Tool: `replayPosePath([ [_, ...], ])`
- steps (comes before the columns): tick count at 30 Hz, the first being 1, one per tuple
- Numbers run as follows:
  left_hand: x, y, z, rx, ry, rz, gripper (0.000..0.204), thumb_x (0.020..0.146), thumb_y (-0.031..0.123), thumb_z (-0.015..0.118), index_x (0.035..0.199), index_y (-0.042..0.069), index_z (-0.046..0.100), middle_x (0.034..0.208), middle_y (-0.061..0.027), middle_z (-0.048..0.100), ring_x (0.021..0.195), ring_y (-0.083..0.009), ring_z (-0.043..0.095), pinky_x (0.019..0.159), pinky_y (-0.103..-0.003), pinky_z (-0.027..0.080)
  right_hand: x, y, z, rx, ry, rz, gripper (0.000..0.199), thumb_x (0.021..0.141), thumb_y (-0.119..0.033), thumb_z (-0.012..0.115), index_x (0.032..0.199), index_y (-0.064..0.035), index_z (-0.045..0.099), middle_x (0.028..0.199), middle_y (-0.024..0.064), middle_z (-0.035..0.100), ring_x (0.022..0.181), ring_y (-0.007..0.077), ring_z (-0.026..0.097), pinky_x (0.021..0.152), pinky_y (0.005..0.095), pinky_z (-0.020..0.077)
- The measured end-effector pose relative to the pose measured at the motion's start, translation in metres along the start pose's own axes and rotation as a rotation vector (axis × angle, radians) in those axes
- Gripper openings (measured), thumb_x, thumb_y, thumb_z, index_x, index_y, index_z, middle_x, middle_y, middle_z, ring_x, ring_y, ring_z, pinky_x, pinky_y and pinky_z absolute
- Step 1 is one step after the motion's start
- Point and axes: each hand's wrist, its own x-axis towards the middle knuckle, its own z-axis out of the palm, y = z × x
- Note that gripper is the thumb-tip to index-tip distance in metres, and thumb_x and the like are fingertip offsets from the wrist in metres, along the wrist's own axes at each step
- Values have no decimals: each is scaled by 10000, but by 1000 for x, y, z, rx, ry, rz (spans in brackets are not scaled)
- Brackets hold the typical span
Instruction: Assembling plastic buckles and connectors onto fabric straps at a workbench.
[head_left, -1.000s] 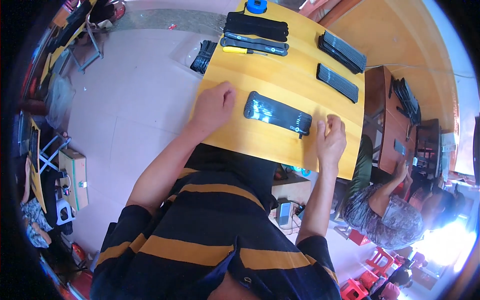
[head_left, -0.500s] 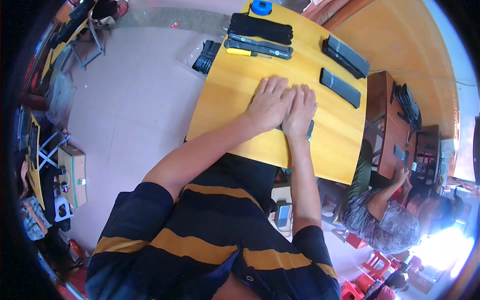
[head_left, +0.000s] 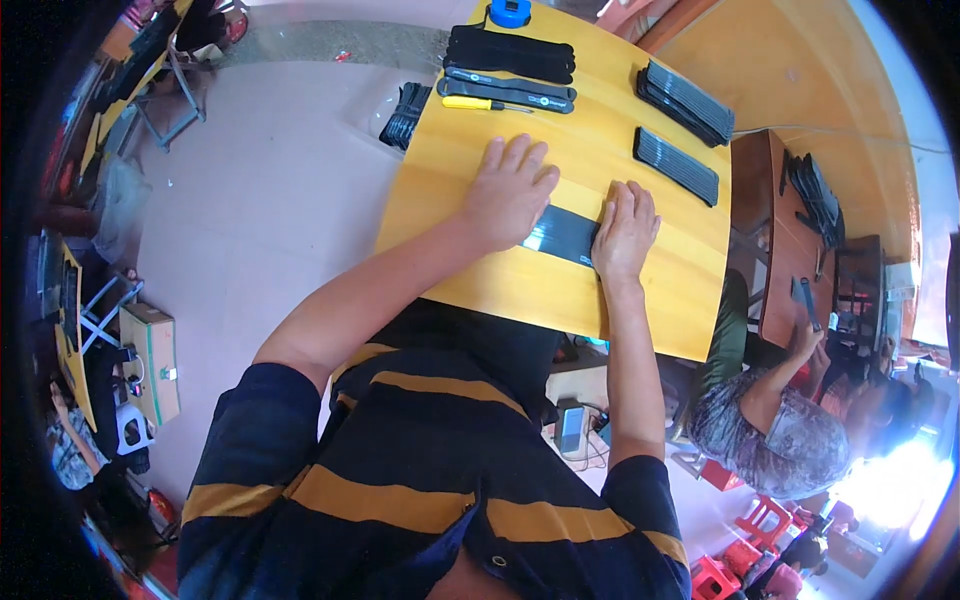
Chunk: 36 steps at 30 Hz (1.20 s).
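Observation:
On the yellow table lies a flat, glossy black strip [head_left: 562, 236], perhaps in a clear sleeve. My left hand [head_left: 508, 198] lies open over its left end, fingers stretched forward. Flat on the other end rests my right hand [head_left: 624, 236], its fingers extended and close together. Both palms hide the ends of the strip; its shiny middle shows between them. Ahead of my left hand are a yellow-handled screwdriver [head_left: 470, 103], dark strips with printed marks [head_left: 508, 88] and a pile of black fabric strips [head_left: 510, 53].
Two stacks of packed black strips, a larger one [head_left: 685, 102] and a smaller one [head_left: 676, 165], sit at the table's right. A blue tape measure [head_left: 510, 12] is at the far edge. At a brown table [head_left: 790, 250] on the right, another person [head_left: 770, 425] holds a dark piece.
My hands, side by side before, have slid apart, left hand to the left and right hand to the right. The black strip's middle now shows between them.

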Motion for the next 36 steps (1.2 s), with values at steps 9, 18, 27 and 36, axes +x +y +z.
replayPosePath([
  [9, 35, 51, 9, -81, -57, 155, 471, 957, 363, 640, 1357, 115, 624, 1499, -160, 501, 1463, -382, 368, 1204, -617, 229, 3, 3, 1, 49, 61, -78, 297, 974, -130, 575, 1258, -60, 630, 1323, 204, 603, 1246, 390, 550, 1048, 518, 404],
  [18, 5, -14, 1, -50, 8, -11, 392, 980, 297, 617, 1321, 105, 617, 1470, -165, 507, 1431, -382, 398, 1184, -608, 286, 8, -1, -1, 24, 88, -74, 244, 972, -90, 578, 1192, -31, 662, 1258, 230, 646, 1190, 405, 597, 1016, 503, 466],
  [27, -12, -30, -13, -78, 17, -74, 397, 975, 287, 620, 1313, 79, 616, 1432, -188, 522, 1392, -402, 432, 1153, -609, 316, 5, 2, -5, -6, 77, -76, 228, 960, -70, 578, 1168, -31, 662, 1228, 232, 663, 1163, 405, 617, 998, 497, 499],
  [36, -34, -49, -13, -20, 131, -190, 402, 972, 287, 631, 1298, 51, 619, 1399, -211, 549, 1341, -397, 485, 1130, -560, 350, 4, 4, -17, -136, 61, -86, 257, 960, -84, 576, 1206, -51, 643, 1212, 203, 674, 1147, 385, 624, 1004, 506, 475],
])
